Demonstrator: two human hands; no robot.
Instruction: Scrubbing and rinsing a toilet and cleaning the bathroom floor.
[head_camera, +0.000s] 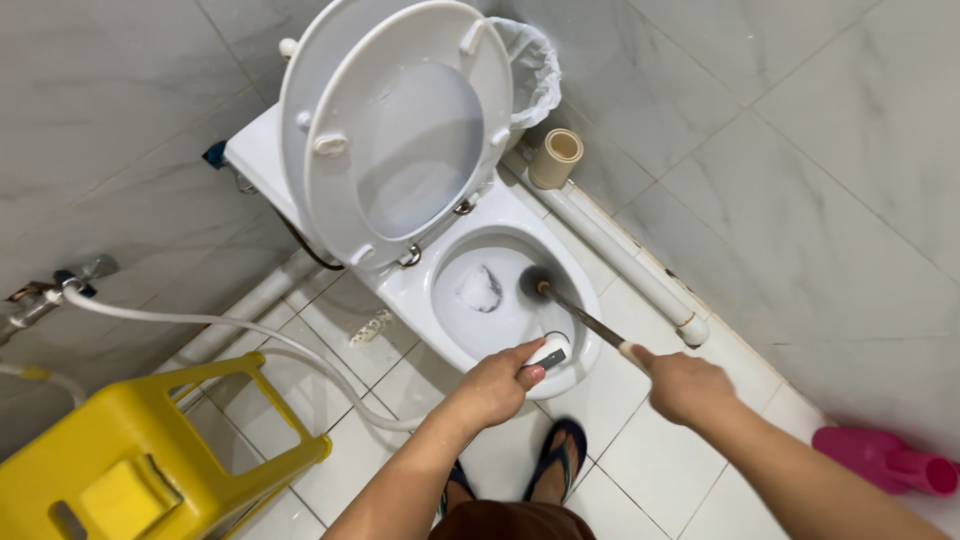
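Note:
A white toilet bowl (590, 330) stands against the wall with its seat and lid (395, 130) raised. My right hand (685, 385) grips the handle of a toilet brush (580, 315), whose dark head rests against the inner right wall of the bowl. My left hand (495, 385) holds a white spray nozzle (548, 354) over the front rim, its white hose (210, 322) running off to the left wall. Foam or water sits at the bottom of the bowl. My feet in sandals (557, 465) stand right in front of the toilet.
A yellow plastic stool (140, 455) stands at the lower left. A pink container (885, 460) lies at the lower right. A beige pipe cap (555, 158) and a white pipe (625, 255) run along the right wall. A lined bin (535, 70) sits behind the toilet.

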